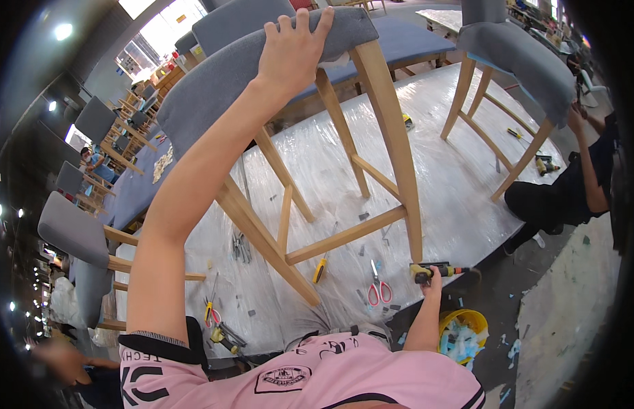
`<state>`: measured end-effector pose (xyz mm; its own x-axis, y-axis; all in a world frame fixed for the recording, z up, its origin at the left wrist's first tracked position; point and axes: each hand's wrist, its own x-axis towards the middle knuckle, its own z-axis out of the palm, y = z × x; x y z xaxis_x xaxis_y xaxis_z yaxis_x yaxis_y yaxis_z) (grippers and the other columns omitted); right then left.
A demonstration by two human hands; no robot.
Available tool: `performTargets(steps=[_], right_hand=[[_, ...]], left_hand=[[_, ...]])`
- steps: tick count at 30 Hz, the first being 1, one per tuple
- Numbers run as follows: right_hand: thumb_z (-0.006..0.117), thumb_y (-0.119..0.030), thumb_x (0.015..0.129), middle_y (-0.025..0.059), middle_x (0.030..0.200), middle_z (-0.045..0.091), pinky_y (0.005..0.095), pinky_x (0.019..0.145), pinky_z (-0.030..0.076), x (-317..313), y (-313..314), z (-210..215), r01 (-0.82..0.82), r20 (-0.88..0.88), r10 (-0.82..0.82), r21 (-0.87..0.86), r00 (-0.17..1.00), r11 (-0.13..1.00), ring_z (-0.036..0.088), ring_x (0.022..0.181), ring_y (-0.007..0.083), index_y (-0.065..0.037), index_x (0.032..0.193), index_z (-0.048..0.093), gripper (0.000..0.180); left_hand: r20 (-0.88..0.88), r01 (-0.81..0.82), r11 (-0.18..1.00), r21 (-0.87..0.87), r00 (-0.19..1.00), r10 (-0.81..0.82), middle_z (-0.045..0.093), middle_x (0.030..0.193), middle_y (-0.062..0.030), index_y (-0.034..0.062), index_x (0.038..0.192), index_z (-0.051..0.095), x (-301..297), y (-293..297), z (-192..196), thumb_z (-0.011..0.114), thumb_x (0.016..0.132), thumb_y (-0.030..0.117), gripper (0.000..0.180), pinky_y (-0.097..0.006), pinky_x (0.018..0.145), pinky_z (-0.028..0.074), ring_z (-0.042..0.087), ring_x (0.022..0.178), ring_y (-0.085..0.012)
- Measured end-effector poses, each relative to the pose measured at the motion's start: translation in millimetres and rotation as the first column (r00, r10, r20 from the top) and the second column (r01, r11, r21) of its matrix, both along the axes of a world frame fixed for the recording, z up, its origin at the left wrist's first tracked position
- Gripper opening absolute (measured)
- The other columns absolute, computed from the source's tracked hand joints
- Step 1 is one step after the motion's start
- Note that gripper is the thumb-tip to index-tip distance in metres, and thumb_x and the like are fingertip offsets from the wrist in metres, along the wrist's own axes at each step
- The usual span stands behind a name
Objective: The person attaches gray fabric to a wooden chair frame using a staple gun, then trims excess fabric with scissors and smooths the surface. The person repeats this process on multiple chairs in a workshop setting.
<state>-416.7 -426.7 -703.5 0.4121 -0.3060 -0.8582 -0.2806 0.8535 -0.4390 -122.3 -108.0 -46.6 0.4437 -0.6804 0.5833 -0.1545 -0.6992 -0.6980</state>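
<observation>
A bar-height chair with wooden legs (392,136) and grey upholstery (214,85) stands on a plastic-covered table (262,273) in front of me. My left hand (293,51) reaches over the upholstery, gripping its upper edge with fingers spread. Low on the right, my right hand (433,283) is closed around a yellow and black staple gun (422,273), close to the foot of the near right leg. Red-handled scissors (379,290) and a yellow-handled screwdriver (320,269) lie on the plastic near the chair's feet.
A second grey chair (514,61) stands at the right, beside another person (569,198). Further tools (225,334) lie at the table's left front edge. A yellow bucket of scraps (463,334) sits on the floor near my right forearm. More grey chairs (78,228) are at the left.
</observation>
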Motion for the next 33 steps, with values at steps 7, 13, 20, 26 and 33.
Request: performTargets(steps=[7,13,20,26,33], right_hand=[[0.071,-0.01,0.091,0.0114,0.114,0.069,0.052,0.083,0.062,-80.2,-18.4,138.3,0.084,0.457,-0.106,0.07,0.883,0.994,0.072,0.101,0.0322,-0.012,0.109,0.059,0.022],[0.07,-0.004,0.09,0.0115,0.133,0.058,0.0477,0.105,0.053,-61.6,12.1,239.5,0.354,0.796,-0.023,-0.242,0.604,0.903,0.058,0.129,0.0315,-0.015,0.116,0.053,0.033],[0.072,0.003,0.087,0.0189,0.133,0.058,0.0519,0.117,0.037,17.9,39.8,362.6,0.455,0.822,0.42,-0.565,0.385,0.689,0.054,0.134,0.037,-0.014,0.107,0.047,0.036],[0.07,0.005,0.089,0.0227,0.131,0.056,0.0575,0.117,0.035,79.0,63.1,426.5,0.732,0.669,0.703,-0.601,0.241,0.322,0.055,0.132,0.0381,-0.011,0.101,0.045,0.032],[0.073,0.004,0.088,0.0219,0.131,0.058,0.0518,0.113,0.043,126.4,102.5,489.4,0.826,0.577,0.771,-0.551,0.271,0.122,0.058,0.128,0.0343,-0.01,0.098,0.048,0.031]], left_hand=[[-0.474,0.001,0.942,-0.336,0.864,-0.17,0.062,0.135,-0.0245,0.0154,0.152,0.05,-29.2,-27.1,74.8,0.061,0.082,0.08,0.096,-0.046,0.093,0.057,0.068,0.117,-0.0374],[-0.619,-0.071,0.853,-0.518,0.719,-0.316,0.054,0.144,-0.03,-0.0038,0.148,0.047,-0.9,-54.8,85.0,0.051,0.098,0.063,0.084,-0.047,0.114,0.041,0.054,0.134,-0.0414],[-0.694,0.253,0.938,-0.236,0.632,-0.345,0.055,0.143,-0.0309,-0.0035,0.145,0.049,-33.1,-48.7,67.8,0.043,0.106,0.055,0.071,-0.046,0.109,0.046,0.059,0.129,-0.0405],[-0.4,0.267,0.952,-0.148,0.864,-0.305,0.062,0.123,-0.0269,0.0018,0.151,0.042,-86.0,-54.7,35.1,0.057,0.099,0.053,0.074,-0.048,0.093,0.053,0.065,0.112,-0.0399],[-0.29,0.27,0.962,-0.047,0.918,-0.271,0.06,0.125,-0.0231,0.005,0.152,0.042,-89.6,-53.2,23.2,0.063,0.095,0.054,0.078,-0.046,0.084,0.053,0.063,0.106,-0.0361]])
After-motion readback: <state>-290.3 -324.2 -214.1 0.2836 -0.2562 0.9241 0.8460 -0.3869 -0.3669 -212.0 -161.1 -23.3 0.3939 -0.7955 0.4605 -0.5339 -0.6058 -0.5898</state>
